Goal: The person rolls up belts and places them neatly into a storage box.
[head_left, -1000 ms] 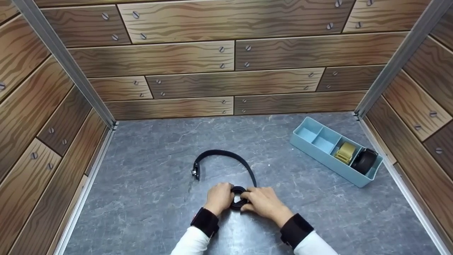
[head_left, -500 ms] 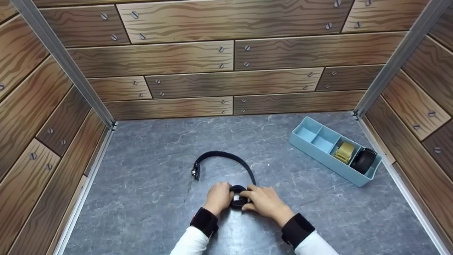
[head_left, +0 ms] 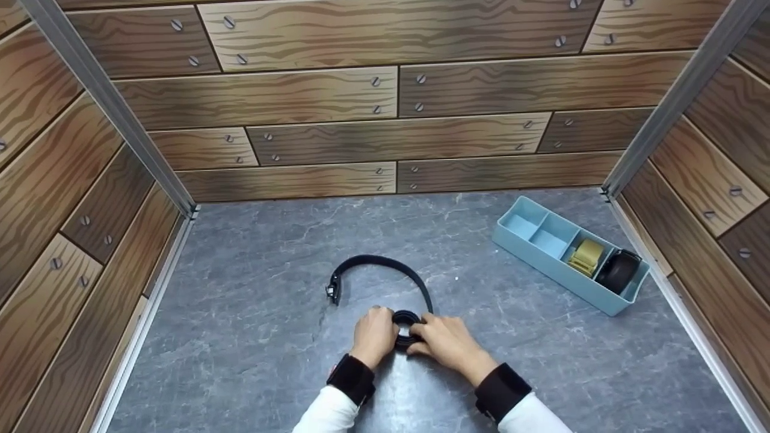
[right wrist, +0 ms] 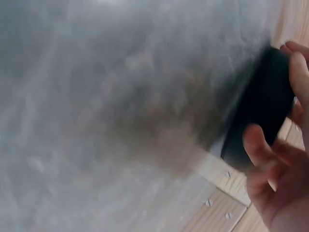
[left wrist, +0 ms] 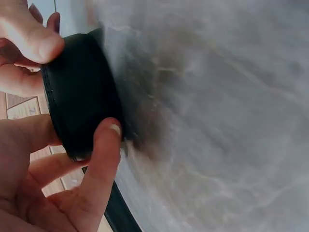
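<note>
A black belt lies on the grey marbled surface, one part of it wound into a coil [head_left: 408, 317] that stands on its edge between the hands. The unwound part of the belt [head_left: 376, 260] arcs up and left to a metal buckle [head_left: 331, 291]. My left hand [head_left: 374, 337] pinches the coil's left side, thumb inside the ring. From the right, my right hand [head_left: 450, 343] pinches the opposite side. In the left wrist view the coil's smooth outer face [left wrist: 79, 92] shows between the fingertips of both hands. The coil [right wrist: 263, 106] is blurred in the right wrist view.
A light blue divided box [head_left: 544, 273] stands at the right, near the side wall. It holds a yellow rolled item [head_left: 586, 257] and a black rolled item [head_left: 619, 272] in separate compartments. Wood-patterned panels [head_left: 325, 141] enclose the surface at the back and sides.
Both hands stay on the coil and shift only slightly. The loose arc, the buckle and the blue box keep nearly the same places.
</note>
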Tool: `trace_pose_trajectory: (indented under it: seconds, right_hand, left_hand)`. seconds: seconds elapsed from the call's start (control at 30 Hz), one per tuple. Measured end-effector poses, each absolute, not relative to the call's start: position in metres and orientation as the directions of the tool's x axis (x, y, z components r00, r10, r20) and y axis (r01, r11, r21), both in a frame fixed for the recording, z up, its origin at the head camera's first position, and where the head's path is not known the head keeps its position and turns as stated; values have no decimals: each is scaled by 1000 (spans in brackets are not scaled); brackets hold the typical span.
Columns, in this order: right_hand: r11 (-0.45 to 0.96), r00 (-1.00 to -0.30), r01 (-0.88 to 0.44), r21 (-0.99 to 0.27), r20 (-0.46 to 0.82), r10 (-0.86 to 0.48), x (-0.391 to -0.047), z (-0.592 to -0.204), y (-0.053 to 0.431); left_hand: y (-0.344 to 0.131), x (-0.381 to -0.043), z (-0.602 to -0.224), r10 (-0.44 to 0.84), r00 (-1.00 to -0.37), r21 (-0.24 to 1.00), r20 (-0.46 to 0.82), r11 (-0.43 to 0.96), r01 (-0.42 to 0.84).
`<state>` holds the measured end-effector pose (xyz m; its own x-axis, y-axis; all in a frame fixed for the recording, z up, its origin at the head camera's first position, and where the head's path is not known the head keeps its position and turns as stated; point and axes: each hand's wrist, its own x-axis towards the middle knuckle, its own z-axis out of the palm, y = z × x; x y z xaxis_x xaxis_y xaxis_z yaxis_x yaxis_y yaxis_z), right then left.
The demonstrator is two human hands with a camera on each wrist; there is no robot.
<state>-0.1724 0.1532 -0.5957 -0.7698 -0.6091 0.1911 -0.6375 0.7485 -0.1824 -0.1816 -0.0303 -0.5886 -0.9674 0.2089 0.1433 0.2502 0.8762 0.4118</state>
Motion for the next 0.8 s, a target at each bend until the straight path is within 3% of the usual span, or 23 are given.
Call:
trace_pose_trajectory:
  seconds: [0.23,0.53,0.8]
  right_hand:
    - [710,-742,-669,-220,133,-657,-174,-592,156]
    - [757,-759,-641,-125,248,-602,-165,-598,145]
    - [698,-737,-666,-264,89,-670,-168,-591,153]
  left_hand:
    - [-35,-188,-585,322,-943,355,81,875,330]
    - [-29,-180,-587,132,-989,424,71,893,149]
    - [-29,-185,-586,271,-958,306,87,908,285]
